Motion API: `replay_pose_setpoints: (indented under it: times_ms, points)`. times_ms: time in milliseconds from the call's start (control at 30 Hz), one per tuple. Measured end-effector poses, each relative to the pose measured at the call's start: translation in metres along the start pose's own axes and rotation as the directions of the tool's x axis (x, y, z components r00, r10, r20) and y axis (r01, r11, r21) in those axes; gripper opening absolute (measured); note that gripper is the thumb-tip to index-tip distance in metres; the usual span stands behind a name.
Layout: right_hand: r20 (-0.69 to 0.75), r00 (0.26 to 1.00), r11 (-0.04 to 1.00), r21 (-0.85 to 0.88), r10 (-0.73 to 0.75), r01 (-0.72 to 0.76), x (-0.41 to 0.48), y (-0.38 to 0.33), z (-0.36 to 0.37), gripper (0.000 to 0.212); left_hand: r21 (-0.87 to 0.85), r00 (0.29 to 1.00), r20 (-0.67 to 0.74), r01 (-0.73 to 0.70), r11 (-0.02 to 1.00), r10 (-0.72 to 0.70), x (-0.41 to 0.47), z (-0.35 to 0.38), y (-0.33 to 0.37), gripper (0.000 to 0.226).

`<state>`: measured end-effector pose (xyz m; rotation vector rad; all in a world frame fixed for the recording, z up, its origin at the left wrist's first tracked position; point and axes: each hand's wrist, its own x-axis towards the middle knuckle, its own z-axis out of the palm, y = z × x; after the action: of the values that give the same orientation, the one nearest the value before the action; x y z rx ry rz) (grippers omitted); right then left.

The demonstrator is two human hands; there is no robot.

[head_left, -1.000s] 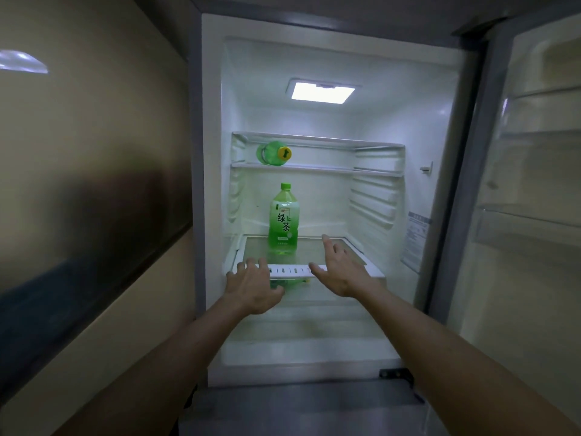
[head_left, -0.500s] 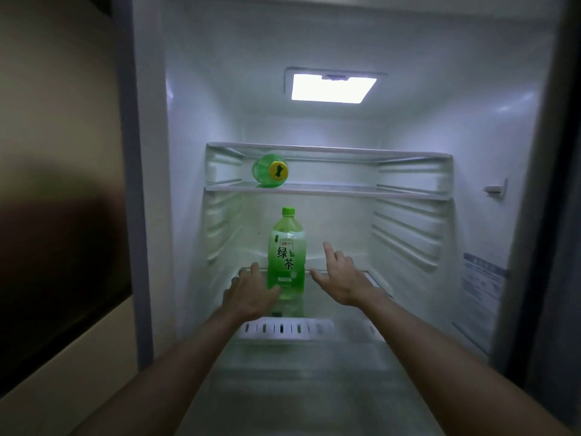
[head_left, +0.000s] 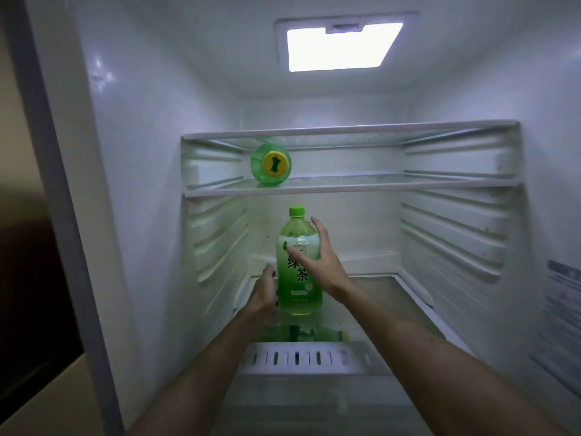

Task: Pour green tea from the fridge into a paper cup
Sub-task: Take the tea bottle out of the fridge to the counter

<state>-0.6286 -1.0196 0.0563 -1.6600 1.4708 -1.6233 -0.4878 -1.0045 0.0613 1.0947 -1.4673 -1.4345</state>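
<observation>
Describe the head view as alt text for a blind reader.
Inside an open fridge, the left hand and right hand flank an upright green tea bottle on a glass shelf. A second green bottle lies sideways on the shelf above.

White fridge interior (head_left: 151,152) w/ lit ceiling lamp (head_left: 342,47); two glass shelves (head_left: 345,184) at back; beige wall (head_left: 34,404) beyond left edge.

The right hand (head_left: 317,265) hides part of the green tea bottle (head_left: 298,297) label; wall sticker (head_left: 562,309) unreadable.
</observation>
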Motion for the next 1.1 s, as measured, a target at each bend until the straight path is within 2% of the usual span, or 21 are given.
replay_pose_setpoints:
  times_ms: [233,400,633,833,1100]
  points:
    - [-0.062,0.997,0.999,0.015,-0.036,0.037,0.004,0.003,0.002,0.07,-0.07,0.997,-0.031,0.075,0.995,-0.077,0.015,-0.005,-0.005,0.059]
    - [-0.09,0.995,0.999,0.013,-0.034,0.036,-0.004,-0.001,0.004,0.067,-0.076,0.997,-0.006,0.079,0.994,-0.08,-0.001,-0.003,-0.003,0.053]
    - [-0.095,0.995,0.999,0.019,-0.039,0.041,-0.029,-0.015,0.005,0.069,-0.122,0.992,-0.043,0.109,0.987,-0.115,-0.014,-0.013,-0.005,0.058]
    - [-0.119,0.99,0.995,0.048,-0.076,0.082,-0.065,-0.047,0.009,0.064,-0.148,0.996,0.006,0.094,0.984,-0.094,-0.059,-0.022,-0.006,0.054]
    - [-0.163,0.98,0.993,-0.009,-0.115,0.116,-0.129,-0.111,0.02,0.06,-0.153,0.991,0.062,0.129,0.98,-0.121,-0.138,-0.044,0.01,0.05]
